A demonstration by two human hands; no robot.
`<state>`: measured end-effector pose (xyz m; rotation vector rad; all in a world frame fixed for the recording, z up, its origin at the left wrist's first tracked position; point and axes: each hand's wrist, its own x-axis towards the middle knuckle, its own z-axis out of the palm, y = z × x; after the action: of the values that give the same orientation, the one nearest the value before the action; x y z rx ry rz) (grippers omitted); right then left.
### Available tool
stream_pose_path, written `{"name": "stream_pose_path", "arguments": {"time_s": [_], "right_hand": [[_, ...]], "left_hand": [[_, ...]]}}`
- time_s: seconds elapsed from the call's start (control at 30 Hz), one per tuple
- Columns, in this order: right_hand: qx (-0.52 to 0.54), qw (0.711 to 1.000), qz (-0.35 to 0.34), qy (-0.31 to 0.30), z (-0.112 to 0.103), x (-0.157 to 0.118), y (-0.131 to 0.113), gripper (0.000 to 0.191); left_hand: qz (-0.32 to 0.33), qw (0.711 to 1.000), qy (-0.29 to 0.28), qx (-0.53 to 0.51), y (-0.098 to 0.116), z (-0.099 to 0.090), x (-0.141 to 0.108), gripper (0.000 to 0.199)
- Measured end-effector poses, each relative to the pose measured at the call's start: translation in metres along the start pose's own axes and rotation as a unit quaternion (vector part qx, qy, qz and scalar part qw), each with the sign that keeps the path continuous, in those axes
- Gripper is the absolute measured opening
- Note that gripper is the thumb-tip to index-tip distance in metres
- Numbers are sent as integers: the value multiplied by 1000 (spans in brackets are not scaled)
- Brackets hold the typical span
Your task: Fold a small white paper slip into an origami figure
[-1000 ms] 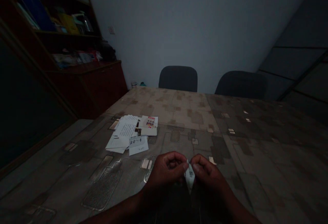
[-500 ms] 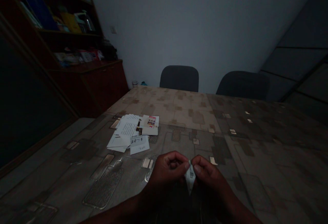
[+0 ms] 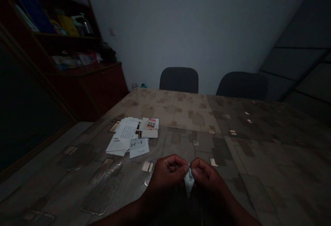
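Between my two hands is a small piece of folded white paper (image 3: pixel 189 184) with dark print, narrowing to a point at the bottom. My left hand (image 3: pixel 170 170) pinches its upper left edge between thumb and fingers. On the other side, my right hand (image 3: pixel 206 174) grips the upper right edge in the same way, so the fingertips nearly meet. The fingers cover the paper's top. Beyond my left hand, a loose pile of printed cards and papers (image 3: pixel 126 133) lies on the table.
A patterned cloth covers the table (image 3: pixel 168 108). Two dark chairs, one left (image 3: pixel 179 79) and one right (image 3: pixel 241 85), stand at its far edge by the wall. On the left is a wooden cabinet (image 3: pixel 103 88) with a kettle (image 3: pixel 86 26) on a shelf.
The view has shifted slightly. Both hands still pinch the folded paper, and my right fingers now cover more of its print. The pile of cards lies as before.
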<state>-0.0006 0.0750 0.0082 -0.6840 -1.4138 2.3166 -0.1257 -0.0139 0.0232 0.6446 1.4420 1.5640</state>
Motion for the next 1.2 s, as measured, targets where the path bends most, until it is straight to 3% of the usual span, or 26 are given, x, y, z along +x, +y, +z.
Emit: {"name": "stream_pose_path", "arguments": {"time_s": [0.17,0.47,0.67,0.87,1.0,1.2], "right_hand": [[-32,999,-21,4,2,2,-1,47],[-115,990,-43,70,7,2,-3,39],[-139,985,-76,61,1,4,0,36],[-216,970,-112,22,-8,7,-2,28],[-267,954,-125,54,-5,5,-4,21],[-242,962,-124,20,-4,6,-7,25]], "left_hand": [[-2,1000,-9,-6,-2,1,1,29],[-1,1000,-7,-26,-11,1,1,31],[38,999,19,-27,-13,4,3,27],[42,999,-4,-13,-9,5,1,25],[43,999,-14,1,-11,5,1,21],[50,999,-1,-3,-19,4,5,25]]}}
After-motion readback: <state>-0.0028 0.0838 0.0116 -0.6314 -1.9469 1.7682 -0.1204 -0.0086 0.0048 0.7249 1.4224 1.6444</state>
